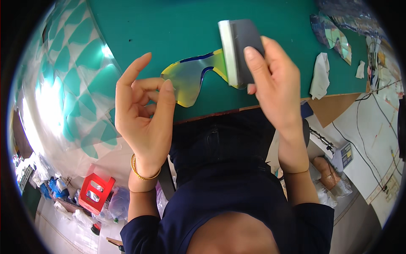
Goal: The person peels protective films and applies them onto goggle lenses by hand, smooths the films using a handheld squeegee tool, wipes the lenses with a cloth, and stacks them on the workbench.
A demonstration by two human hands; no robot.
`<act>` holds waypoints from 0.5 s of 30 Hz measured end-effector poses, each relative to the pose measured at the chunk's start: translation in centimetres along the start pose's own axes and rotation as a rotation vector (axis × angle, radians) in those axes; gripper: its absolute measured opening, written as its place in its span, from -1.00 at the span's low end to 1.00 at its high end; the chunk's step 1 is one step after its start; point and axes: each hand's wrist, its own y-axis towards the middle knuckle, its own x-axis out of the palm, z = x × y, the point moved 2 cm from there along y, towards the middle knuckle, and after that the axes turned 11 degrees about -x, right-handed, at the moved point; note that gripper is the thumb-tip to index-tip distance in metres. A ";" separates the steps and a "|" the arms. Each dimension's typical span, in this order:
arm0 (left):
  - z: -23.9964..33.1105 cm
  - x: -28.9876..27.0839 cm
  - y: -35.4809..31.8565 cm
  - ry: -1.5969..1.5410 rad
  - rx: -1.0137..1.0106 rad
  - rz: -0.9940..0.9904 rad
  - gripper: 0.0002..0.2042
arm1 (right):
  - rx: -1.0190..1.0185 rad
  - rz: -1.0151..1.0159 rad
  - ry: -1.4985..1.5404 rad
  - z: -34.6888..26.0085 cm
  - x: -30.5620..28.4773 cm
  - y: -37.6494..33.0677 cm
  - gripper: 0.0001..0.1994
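Note:
A curved one-piece goggle lens [186,78], tinted yellow and blue with a nose notch, lies at the near edge of the green tabletop [169,25]. My left hand [144,103] pinches its left end between thumb and a bent finger, while the index finger points up. In my right hand [277,80] is a dark grey hand-held block [247,34] with a white pad along its left side. Thumb and fingers wrap around the block. It stands over the lens's right part and hides most of it; whether the pad touches the lens, I cannot tell.
A clear plastic sheet with lens-shaped cutouts [72,76] covers the left side. Right of my hand lies a crumpled white cloth [320,76], with another shiny lens [332,38] beyond it. Below are a red box [97,188], plastic bags and loose cables [359,135].

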 end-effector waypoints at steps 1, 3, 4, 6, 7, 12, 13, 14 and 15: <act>0.0 -0.1 -0.1 -0.016 -0.003 -0.012 -0.56 | 0.023 -0.030 -0.032 -0.4 -0.4 0.2 -0.69; -0.2 -0.2 -0.2 -0.002 -0.006 -0.012 -0.56 | 0.045 -0.062 -0.066 -0.8 -0.6 0.6 -0.70; -0.3 -0.2 -0.3 0.012 -0.005 -0.015 -0.55 | 0.033 -0.084 -0.103 -0.6 -0.4 0.7 -0.71; -0.3 -0.2 -0.4 0.003 -0.015 -0.017 -0.55 | 0.020 -0.109 -0.140 -0.4 0.1 0.9 -0.71; -0.3 -0.2 -0.4 -0.005 -0.024 -0.021 -0.55 | -0.031 -0.109 -0.153 -0.3 0.4 0.9 -0.72; -0.4 -0.2 -0.7 -0.013 -0.078 -0.007 -0.55 | -0.351 -0.132 -0.298 -1.1 3.2 0.3 -0.73; -0.4 -0.2 -0.8 -0.018 -0.113 0.008 -0.56 | -0.296 -0.239 -0.227 -1.5 3.4 0.3 -0.74; -0.5 -0.3 -0.8 -0.018 -0.113 0.009 -0.56 | -0.297 -0.240 -0.227 -1.6 3.2 0.4 -0.74; -0.7 -0.5 -0.8 -0.013 -0.109 -0.001 -0.55 | -0.212 -0.222 -0.169 -1.4 2.8 0.7 -0.74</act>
